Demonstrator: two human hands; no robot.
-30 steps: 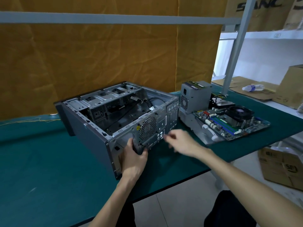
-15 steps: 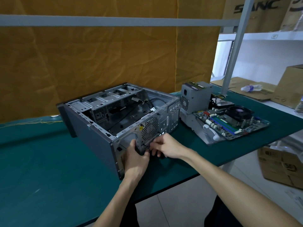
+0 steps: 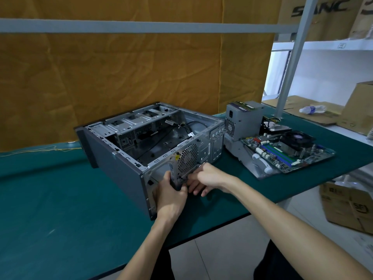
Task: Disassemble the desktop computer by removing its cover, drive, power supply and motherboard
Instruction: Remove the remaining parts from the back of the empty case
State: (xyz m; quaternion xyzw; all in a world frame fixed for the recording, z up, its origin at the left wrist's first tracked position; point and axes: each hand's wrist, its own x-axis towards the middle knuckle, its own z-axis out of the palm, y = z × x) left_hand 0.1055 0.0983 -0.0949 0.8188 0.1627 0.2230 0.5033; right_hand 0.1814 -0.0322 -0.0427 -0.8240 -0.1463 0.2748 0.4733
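The open grey computer case (image 3: 121,170) lies on its side on the green table (image 3: 50,209), its rear panel facing me. My left hand (image 3: 171,197) grips a black part, seemingly the case fan (image 3: 175,181), at the opening beside the round fan grille (image 3: 187,158). My right hand (image 3: 210,178) is against the rear panel just below the grille, thumb and forefinger pinching at the fan's lower corner and the other fingers hanging loose. The power supply (image 3: 242,120), the motherboard (image 3: 286,152) and a drive (image 3: 276,127) lie to the right of the case, outside it.
A grey metal panel (image 3: 236,150) lies under the motherboard. Loose black cables (image 3: 181,126) remain inside the case. A metal post (image 3: 288,63) stands behind the table's right end, with a water bottle (image 3: 311,109) beyond. Cardboard boxes (image 3: 349,207) sit on the floor at the right.
My right hand came in from the right and settled on the rear panel below the fan grille. My left hand kept its grip on the black part.
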